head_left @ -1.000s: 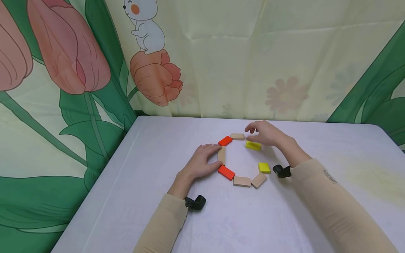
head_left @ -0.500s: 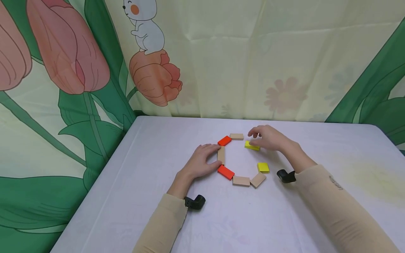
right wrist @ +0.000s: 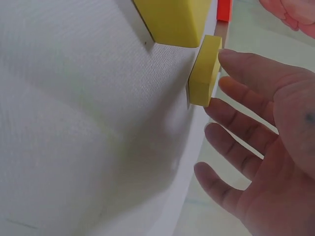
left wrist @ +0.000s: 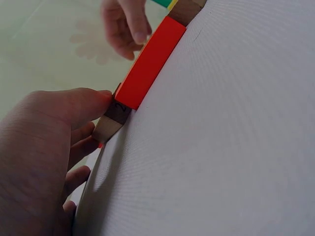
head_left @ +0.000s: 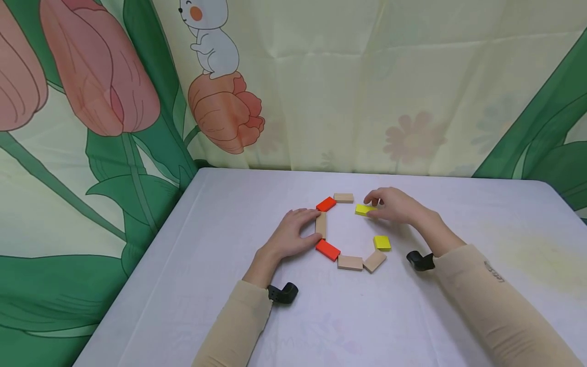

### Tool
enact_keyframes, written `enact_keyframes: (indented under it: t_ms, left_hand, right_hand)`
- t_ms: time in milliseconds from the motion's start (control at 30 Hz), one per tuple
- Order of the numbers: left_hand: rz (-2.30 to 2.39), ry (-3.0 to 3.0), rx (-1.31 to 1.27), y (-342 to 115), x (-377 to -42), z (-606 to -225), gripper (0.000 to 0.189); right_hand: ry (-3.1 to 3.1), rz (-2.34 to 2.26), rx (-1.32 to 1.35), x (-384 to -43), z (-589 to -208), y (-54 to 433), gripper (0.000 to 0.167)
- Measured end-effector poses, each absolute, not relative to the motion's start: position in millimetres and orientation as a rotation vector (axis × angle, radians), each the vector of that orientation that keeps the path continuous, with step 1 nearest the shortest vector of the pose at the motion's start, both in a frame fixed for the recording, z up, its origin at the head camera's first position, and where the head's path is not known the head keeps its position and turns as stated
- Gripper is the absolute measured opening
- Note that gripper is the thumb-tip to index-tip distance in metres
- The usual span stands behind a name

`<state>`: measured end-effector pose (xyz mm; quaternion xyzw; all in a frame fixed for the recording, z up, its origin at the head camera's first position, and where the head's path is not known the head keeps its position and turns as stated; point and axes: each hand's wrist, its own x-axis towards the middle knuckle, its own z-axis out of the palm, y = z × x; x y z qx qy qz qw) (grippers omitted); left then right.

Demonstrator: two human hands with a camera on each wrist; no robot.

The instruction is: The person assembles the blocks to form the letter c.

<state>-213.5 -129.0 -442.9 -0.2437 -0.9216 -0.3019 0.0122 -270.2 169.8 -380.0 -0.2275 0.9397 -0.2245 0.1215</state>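
Flat red, yellow and plain wood blocks lie in a ring with gaps on a white-covered table [head_left: 321, 316]. On the ring's left side my left hand [head_left: 289, 237] holds a plain wooden block [head_left: 323, 225], thumb at its near end and fingers at its far end. A red block [head_left: 328, 250] adjoins it in front and a second red block [head_left: 326, 204] behind. At the back right, my right hand [head_left: 396, 205] pinches a yellow block [right wrist: 203, 73] between thumb and fingers at its right end. The other fingers are spread over the cloth in the right wrist view.
Behind the right hand's block sits a wooden block [head_left: 343, 198]. Another yellow block [head_left: 382, 243] stands at the ring's right, touching a slanted wooden block [head_left: 375, 261], with one more wooden block [head_left: 350, 263] along the front. A printed curtain [head_left: 344, 102] hangs beyond the table.
My right hand has come down and to the right, from over the yellow block to its right end. That block has turned and shifted slightly. The left hand has stayed put.
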Motion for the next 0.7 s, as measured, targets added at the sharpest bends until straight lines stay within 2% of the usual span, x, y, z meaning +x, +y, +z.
enact_keyframes:
  t_ms: [700]
  left_hand:
    - [-0.929, -2.887, -0.753, -128.0, -212.4, -442.6, 0.058]
  right_hand:
    - [2.743, -0.647, -0.611, -269.2, -388.7, 171.8, 0.03]
